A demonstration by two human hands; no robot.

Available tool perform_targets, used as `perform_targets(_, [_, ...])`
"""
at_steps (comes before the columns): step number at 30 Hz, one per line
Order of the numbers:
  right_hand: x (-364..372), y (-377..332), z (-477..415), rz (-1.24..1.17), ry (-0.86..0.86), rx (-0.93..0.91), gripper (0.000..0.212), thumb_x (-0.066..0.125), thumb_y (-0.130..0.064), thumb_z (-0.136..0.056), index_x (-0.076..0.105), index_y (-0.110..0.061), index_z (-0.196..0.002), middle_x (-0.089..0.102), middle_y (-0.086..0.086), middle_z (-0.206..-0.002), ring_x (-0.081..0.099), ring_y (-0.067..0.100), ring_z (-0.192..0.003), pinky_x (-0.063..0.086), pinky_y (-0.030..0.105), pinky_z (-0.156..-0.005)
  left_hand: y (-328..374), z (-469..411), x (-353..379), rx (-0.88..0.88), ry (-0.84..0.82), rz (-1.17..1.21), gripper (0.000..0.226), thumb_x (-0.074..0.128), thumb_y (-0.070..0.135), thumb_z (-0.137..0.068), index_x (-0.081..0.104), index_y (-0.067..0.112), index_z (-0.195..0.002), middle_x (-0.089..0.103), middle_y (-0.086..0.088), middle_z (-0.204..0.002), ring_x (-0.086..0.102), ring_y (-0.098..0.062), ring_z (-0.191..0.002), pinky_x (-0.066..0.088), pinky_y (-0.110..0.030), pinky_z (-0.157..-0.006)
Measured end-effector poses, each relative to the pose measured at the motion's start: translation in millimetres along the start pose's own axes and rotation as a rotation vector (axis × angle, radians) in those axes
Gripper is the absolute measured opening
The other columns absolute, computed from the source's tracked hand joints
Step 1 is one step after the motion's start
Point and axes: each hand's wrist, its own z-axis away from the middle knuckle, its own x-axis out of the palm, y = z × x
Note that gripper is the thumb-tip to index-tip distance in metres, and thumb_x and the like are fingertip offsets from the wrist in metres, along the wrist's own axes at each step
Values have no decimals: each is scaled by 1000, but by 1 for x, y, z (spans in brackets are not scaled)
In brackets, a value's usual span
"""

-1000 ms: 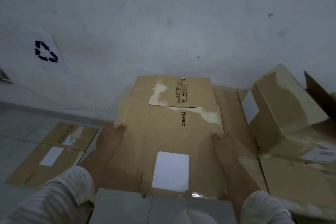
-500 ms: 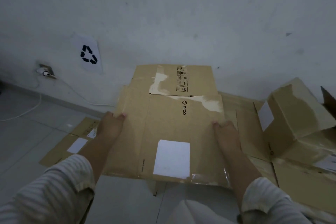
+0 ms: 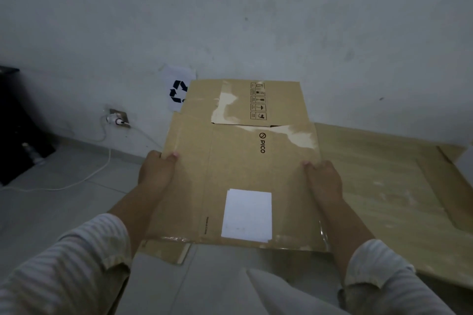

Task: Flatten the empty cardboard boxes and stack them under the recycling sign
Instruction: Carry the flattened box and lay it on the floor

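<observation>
Head view. I am holding the flattened PICO cardboard box level in front of me, printed face up, because it is being carried flat toward the recycling sign, which is taped low on the wall at about eleven o'clock from the box; the box's far flap is overlapping the sign's right edge. My left hand is gripping the left edge at nine o'clock, thumb on top and fingers curled out of sight beneath; my right hand is doing the same on the right edge at three o'clock. Both hands are closing firmly on the panel, one to each side, which I judge is keeping the sheet from sagging. A white label is sitting at six o'clock on the panel. More flattened cardboard is lying on the floor at three o'clock. A wall socket with a white cable is at ten o'clock.
</observation>
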Motion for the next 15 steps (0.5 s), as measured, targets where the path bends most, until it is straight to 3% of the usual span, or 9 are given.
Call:
perform_targets(10, [135, -61, 8, 81, -5, 106, 54, 42, -45, -93, 52, -3, -124, 55, 20, -127, 51, 37, -119, 39, 38, -95, -56, -136, -38, -11, -76, -24, 36, 50, 43, -92, 53, 9, -102, 59, -10, -93, 57, -30, -82, 41, -34, -68])
perform_targets(15, [208, -80, -25, 17, -40, 158, 46, 49, -45, -91, 53, -7, -116, 60, 12, -108, 58, 34, -104, 46, 42, -90, -84, -213, -30, -60, -84, 18, 38, 53, 46, -89, 60, 10, -98, 64, -11, -90, 61, -30, -80, 46, -37, -69])
